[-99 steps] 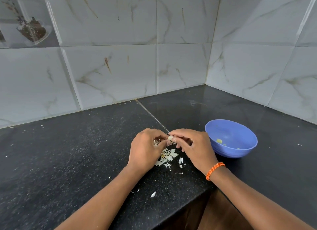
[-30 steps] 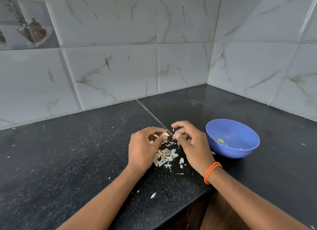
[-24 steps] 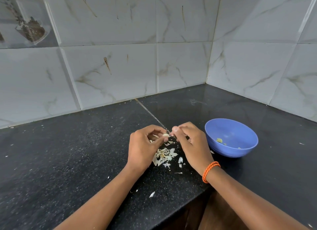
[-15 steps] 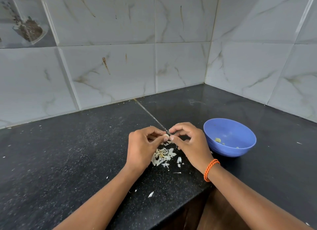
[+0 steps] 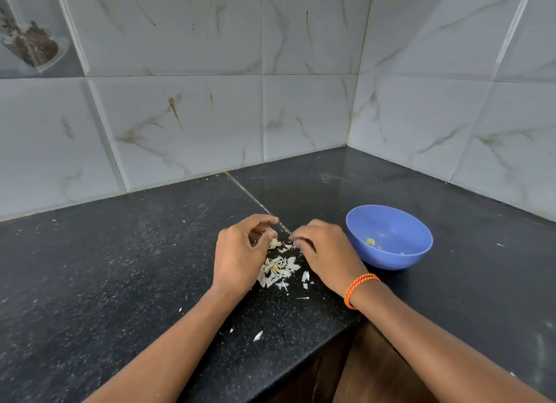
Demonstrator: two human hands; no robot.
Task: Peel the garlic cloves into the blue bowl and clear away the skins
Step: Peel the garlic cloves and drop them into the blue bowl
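Observation:
My left hand (image 5: 242, 252) is curled around a small garlic clove (image 5: 255, 240), which shows only as a pale bit between the thumb and fingers. My right hand (image 5: 323, 250), with an orange thread at the wrist, hovers a short gap to the right. Its curled fingertips point down at the far edge of the garlic skins (image 5: 278, 270) and seem to pinch a flake of skin. The skins lie in a loose pile on the black counter between both hands. The blue bowl (image 5: 391, 261) stands just right of my right hand, with a few pale garlic pieces (image 5: 370, 241) inside.
The black speckled counter (image 5: 120, 267) runs into a tiled corner behind the bowl. Stray skin flakes (image 5: 257, 336) lie near the front edge, which drops off just below my wrists. A wooden cabinet front (image 5: 370, 372) shows below the edge.
My fingertips were together on the clove half a second ago. They have since come apart, and my right hand has dropped toward the pile of skins.

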